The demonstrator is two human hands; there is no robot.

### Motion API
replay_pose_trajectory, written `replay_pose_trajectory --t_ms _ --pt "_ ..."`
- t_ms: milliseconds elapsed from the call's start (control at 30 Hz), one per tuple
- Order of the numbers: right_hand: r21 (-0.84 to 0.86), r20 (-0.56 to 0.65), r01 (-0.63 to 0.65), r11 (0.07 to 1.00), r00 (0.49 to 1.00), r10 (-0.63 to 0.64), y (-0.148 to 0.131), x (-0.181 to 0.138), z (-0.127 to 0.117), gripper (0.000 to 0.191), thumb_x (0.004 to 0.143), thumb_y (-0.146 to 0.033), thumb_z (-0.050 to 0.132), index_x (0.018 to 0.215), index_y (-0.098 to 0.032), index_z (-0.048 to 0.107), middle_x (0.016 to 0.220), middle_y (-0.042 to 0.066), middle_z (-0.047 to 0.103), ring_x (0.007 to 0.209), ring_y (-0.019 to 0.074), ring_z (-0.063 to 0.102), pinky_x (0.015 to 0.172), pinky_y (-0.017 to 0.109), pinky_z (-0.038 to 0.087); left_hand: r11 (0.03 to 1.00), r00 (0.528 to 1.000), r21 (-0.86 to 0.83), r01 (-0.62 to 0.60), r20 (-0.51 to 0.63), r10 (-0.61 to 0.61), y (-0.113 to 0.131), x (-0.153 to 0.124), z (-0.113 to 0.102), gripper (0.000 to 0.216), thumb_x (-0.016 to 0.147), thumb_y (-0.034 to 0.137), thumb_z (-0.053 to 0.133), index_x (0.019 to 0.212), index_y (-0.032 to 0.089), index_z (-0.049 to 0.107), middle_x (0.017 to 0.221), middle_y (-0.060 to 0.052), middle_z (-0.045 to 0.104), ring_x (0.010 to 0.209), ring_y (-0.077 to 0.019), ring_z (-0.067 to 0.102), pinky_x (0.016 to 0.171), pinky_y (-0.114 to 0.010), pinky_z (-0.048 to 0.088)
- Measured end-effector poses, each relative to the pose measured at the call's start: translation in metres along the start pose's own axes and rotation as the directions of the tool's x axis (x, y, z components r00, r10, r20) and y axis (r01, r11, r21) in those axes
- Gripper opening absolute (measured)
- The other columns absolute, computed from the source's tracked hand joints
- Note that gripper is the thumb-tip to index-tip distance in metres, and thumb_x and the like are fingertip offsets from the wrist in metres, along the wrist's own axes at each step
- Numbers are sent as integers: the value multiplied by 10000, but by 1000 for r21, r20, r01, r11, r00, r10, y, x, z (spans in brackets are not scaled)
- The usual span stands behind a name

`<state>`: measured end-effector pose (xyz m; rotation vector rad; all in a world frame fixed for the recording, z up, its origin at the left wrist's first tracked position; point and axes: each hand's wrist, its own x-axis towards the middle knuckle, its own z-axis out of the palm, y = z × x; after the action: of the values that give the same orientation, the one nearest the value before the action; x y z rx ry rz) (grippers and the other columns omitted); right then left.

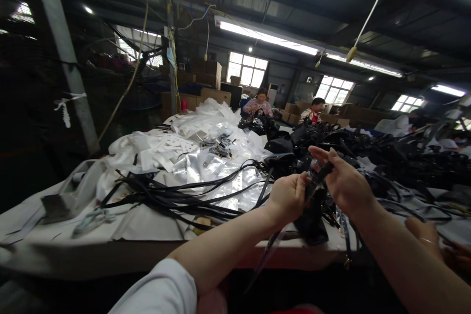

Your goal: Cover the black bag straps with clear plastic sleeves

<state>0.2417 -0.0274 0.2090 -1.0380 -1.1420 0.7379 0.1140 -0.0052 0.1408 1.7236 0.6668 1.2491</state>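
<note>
My left hand (pixel 289 197) is closed, with thumb and fingers pinching a short black strap (pixel 319 177) in front of me. My right hand (pixel 348 184) is at the strap's other end, which lies against its fingers; the upper fingers are fairly straight. A bit of clear plastic shows beside the strap between the hands. Just below them a black bag (pixel 311 225) lies at the table's front edge, partly hidden by my left hand. Long black straps (pixel 176 198) spread across the table left of my hands.
Clear plastic bags (pixel 206 171) and white sheets (pixel 154 149) are heaped on the table (pixel 147 223). Black bags (pixel 405 162) pile up at the right. Another person's hand (pixel 423 235) is close on my right. Two people (pixel 257 104) sit across. Tape dispenser (pixel 69 196) at left.
</note>
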Motion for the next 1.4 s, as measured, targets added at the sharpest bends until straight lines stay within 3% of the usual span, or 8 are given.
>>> replay_pose_trajectory --t_ms 200,333,433,600,800,1100,1267,1400 --pt "-212 213 53 976 977 -6 -1 -5 9 424 769 -575 728 1056 -265 761 1316 50 646 1055 262 646 852 367 566 988 998 -145 -58 -48 52 16 22 2 595 966 628 267 683 184 544 546 -26 593 456 -134 554 449 -228 409" --pt "5 14 -9 1000 1000 9 -19 18 4 373 830 -566 649 913 -226 779 1142 75 727 1184 266 599 981 359 514 989 996 -141 -43 -85 31 19 28 7 602 952 660 274 661 192 515 459 1 517 387 -116 472 404 -222 346" --pt "63 -116 -20 998 993 28 -34 36 -1 344 878 -506 605 815 -209 767 1055 80 749 1197 260 596 1039 368 474 960 998 -277 -45 -51 32 20 36 12 580 941 670 316 777 180 582 571 -24 622 450 -134 559 440 -228 421" --pt "-56 31 149 987 989 -148 -47 37 5 397 819 -587 674 912 -215 772 1104 51 740 1224 244 568 1056 333 436 908 994 -411 -86 -100 49 32 58 16 542 927 656 386 821 163 582 577 -12 600 475 -140 587 478 -249 503" --pt "-65 -63 252 965 964 -256 -58 31 16 529 762 -717 647 657 -202 703 769 81 746 933 277 686 937 430 500 894 992 -443 -72 -123 18 35 59 26 587 865 753 405 725 189 487 489 46 461 382 -115 513 399 -238 484" --pt "-86 -121 348 934 926 -356 -77 38 -2 482 838 -660 600 698 -213 712 747 69 743 847 231 704 921 385 504 908 996 -416 -48 -84 14 14 38 34 619 852 785 376 665 200 450 449 60 412 341 -108 470 350 -211 382" --pt "-126 62 236 963 971 -230 -68 28 -8 465 781 -636 682 859 -186 767 868 72 751 912 211 676 892 321 505 939 992 -329 -99 -101 69 22 42 26 587 930 683 336 815 171 598 576 -23 626 522 -152 611 502 -236 477" --pt "-177 231 89 980 972 -46 -56 21 -6 487 732 -578 756 1029 -192 761 792 28 725 657 153 617 596 271 501 930 990 -343 -132 -94 106 50 58 14 545 945 638 344 856 171 609 553 2 597 446 -136 560 461 -232 443"
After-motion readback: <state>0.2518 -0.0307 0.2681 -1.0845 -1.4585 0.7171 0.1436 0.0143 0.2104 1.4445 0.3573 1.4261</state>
